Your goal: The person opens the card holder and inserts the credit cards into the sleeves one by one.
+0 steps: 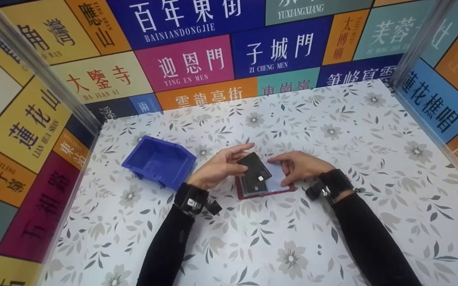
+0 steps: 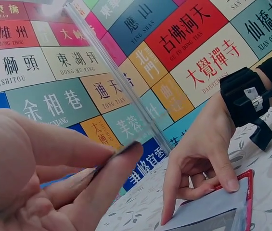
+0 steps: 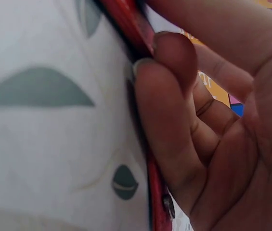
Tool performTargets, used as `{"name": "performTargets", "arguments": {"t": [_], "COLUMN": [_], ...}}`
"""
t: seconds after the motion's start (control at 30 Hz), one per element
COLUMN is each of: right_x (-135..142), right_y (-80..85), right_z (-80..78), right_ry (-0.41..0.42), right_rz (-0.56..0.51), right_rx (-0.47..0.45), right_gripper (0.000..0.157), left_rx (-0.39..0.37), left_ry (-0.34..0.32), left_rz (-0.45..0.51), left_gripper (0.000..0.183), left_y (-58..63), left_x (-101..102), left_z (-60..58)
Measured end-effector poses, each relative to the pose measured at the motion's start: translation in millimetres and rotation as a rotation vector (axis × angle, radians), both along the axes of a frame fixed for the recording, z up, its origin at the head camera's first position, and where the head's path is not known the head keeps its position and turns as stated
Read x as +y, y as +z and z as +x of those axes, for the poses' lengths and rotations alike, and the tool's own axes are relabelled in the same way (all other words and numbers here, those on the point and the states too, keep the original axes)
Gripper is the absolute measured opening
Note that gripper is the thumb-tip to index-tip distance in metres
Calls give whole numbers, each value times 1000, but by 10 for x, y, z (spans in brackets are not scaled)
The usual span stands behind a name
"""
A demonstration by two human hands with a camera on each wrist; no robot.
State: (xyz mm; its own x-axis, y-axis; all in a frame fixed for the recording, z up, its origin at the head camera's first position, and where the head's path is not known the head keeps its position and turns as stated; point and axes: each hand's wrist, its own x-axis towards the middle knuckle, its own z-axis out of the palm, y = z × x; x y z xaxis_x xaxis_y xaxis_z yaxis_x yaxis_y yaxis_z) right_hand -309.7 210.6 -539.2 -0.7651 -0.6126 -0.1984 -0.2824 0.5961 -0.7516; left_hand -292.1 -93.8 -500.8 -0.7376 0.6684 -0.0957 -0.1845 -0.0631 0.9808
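Observation:
In the head view my left hand [image 1: 220,167] pinches a dark card [image 1: 255,167] with a small chip near its lower edge. The left wrist view shows this card [image 2: 119,153] almost edge-on between thumb and fingers. Below it, a red card holder [image 1: 266,194] lies open on the table, a second dark chip card [image 1: 254,186] in its left half and a pale sleeve [image 1: 275,174] on the right. My right hand [image 1: 306,165] holds the holder's right side, thumb on the sleeve and index finger stretched to the far edge. Curled fingers [image 3: 162,115] meet the red edge in the right wrist view.
A blue plastic bin [image 1: 143,169] stands left of my left hand. A white floral cloth [image 1: 292,254] covers the table. Panels with colourful place-name signs [image 1: 189,63] rise behind and at both sides. Each wrist wears a black strapped camera [image 1: 191,198].

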Motion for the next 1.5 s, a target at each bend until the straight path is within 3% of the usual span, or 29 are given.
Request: {"name": "performTargets", "arguments": {"t": [0.27,0.43,0.63,0.8,0.97,1.03,1.13,1.27,1.37,1.5], "right_x": [11,17,20,20,14,16,20,20,18,24], "right_y": [-16,-26,-36,-37,-42,-40,-39,-33,-24,-10], "right_z": [8,11,2,1,7,13,15,16,14,-1], "right_ry": [-6,-18,-13,-4,1,1,0,3,1,-2], "right_rz": [-11,-7,-17,-19,-12,-11,-9,0,6,2], "right_rx": [12,3,-15,-8,1,-1,2,12,10,8], "right_gripper": [83,83,85,84,83,83,82,82,82,83], "left_rx": [-5,2,-8,-13,20,34,48,196,305,340], "left_ry": [136,118,177,171,281,334,359,335,323,317], "left_rz": [-47,-29,-67,-98,-136,-148,-157,-292,-418,-475], "left_gripper": [38,41,32,33,8,13,33,60,55,54], "left_y": [-1,-2,-11,-6,-54,-81,-141,-246,-280,-254], "left_x": [0,1,40,82,108,136,220,335,370,367], "left_z": [-20,-24,-1,36,33,43,77,138,164,178]}}
